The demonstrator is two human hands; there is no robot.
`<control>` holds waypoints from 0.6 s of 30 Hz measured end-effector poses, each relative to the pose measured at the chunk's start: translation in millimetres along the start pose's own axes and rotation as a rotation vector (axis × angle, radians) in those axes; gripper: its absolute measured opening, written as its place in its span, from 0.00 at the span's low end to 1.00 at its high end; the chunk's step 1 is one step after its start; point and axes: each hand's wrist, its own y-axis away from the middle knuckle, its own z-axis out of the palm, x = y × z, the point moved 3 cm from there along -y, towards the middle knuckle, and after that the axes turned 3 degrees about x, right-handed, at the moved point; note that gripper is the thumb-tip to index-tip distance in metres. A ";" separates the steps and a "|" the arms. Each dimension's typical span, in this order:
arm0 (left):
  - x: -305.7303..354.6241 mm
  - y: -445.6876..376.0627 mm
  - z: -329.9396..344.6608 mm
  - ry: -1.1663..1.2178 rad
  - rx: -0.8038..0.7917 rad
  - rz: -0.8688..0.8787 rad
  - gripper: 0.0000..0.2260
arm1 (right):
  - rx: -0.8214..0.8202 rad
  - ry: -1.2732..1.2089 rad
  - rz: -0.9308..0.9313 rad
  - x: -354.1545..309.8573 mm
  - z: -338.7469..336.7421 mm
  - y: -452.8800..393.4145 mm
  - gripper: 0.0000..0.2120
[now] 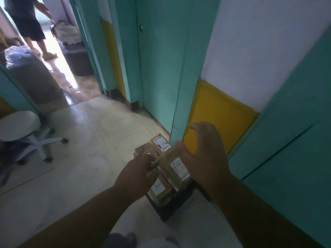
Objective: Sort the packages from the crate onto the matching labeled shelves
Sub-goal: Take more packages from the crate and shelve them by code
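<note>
A dark crate [172,208] stands on the tiled floor by the teal wall, filled with several brown cardboard packages bearing white labels. One package [176,169] stands tilted at the crate's right side, another [160,142] lies at the far end, and a third [158,189] sits near the front. My left hand [138,174] reaches down with its fingers closed on the edge of a package in the middle of the pile. My right hand [206,149] hovers over the tilted package, fingers spread, thumb touching its top edge. No shelves are in sight.
A white wheeled stool [23,129] stands at the left. A teal door and frame [161,68] and a yellow wall panel [218,115] rise behind the crate. Through the doorway at top left a person [30,24] stands near a dark bin [77,59].
</note>
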 end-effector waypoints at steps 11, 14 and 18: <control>-135.8 -204.4 57.1 -0.053 -0.365 0.019 0.14 | 0.074 0.181 0.244 37.6 126.5 -67.9 0.24; -140.9 -230.8 87.0 -0.060 -0.456 0.048 0.13 | 0.045 0.244 0.293 54.6 143.5 -81.7 0.23; -145.8 -259.6 130.5 0.045 -0.532 -0.089 0.03 | 0.021 0.282 0.363 99.6 168.9 -84.0 0.23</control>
